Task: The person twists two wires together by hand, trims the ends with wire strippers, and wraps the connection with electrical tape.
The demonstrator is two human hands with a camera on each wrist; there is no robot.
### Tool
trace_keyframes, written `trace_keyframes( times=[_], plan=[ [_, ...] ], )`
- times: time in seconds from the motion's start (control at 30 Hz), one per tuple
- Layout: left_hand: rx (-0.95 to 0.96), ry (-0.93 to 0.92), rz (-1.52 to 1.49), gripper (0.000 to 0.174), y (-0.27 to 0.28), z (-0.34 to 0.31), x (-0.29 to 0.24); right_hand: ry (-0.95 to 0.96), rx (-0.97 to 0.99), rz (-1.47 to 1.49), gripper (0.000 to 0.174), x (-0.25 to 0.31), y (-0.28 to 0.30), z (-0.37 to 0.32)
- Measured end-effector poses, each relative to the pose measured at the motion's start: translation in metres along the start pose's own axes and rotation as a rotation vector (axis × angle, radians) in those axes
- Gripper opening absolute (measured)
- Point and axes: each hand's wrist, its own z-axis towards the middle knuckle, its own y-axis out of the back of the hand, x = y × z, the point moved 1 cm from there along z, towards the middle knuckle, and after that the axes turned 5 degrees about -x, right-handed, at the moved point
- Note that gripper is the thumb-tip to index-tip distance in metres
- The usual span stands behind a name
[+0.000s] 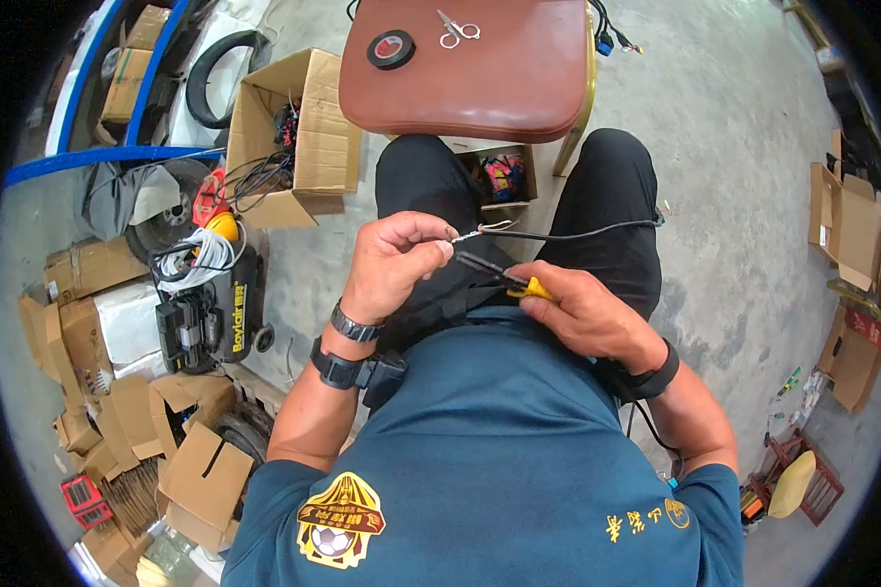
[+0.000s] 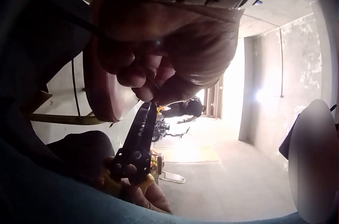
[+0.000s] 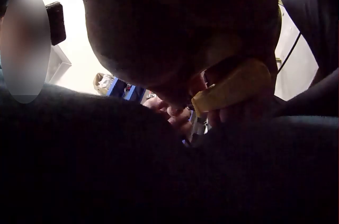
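Black cable (image 1: 570,237) pinched in left hand (image 1: 387,269), seemingly wire strippers (image 1: 502,277) gripped in right hand (image 1: 594,313), gap before seat edge (image 1: 470,134)

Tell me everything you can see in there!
Cable: 1, black, centre
Hand tool: 1, black and yellow, centre
Seat: 1, brown, top centre
Scissors: 1, silver, on seat
Tape roll: 1, black, on seat
Cardboard boxes: several, brown, both sides
Shelf frame: 1, blue, upper left
Tyres: at least 2, black, left
Wheeled machine: 1, black, left floor
Cable coil: 1, white, on machine
Other clutter: many, mixed, edges
Trousers: 1 pair, black, centre
Shirt: 1, dark blue, bottom
Watch: 1, dark, left wrist
Left hand: 1, bare, centre, pinching cable
Right hand: 1, bare, centre, gripping tool
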Motion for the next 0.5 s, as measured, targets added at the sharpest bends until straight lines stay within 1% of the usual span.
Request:
trace_keyframes(
  times=[0.03, 0.13, 0.23, 0.33, 0.5],
  plan=[
    [-0.008, 0.005, 0.008, 0.019, -0.001, -0.001, -0.001, 0.002, 0.027, -0.03, 0.035, 0.001, 0.0, 0.0],
    [-0.008, -0.089, -0.053, 0.021, -0.005, 0.0, 0.004, -0.002, 0.021, -0.039, 0.036, -0.001, 0.0, 0.001],
    [0.011, -0.079, 0.031, 0.019, -0.008, -0.004, -0.002, -0.063, 0.023, -0.01, 0.035, -0.005, 0.004, -0.003],
    [0.012, -0.149, 0.223, 0.017, -0.006, -0.001, -0.001, -0.109, 0.019, -0.005, 0.034, -0.006, 0.008, -0.007],
    [0.018, -0.166, 0.289, 0.014, -0.007, 0.002, 0.0, -0.146, 0.016, 0.02, 0.033, -0.005, 0.01, -0.01]
  ],
)
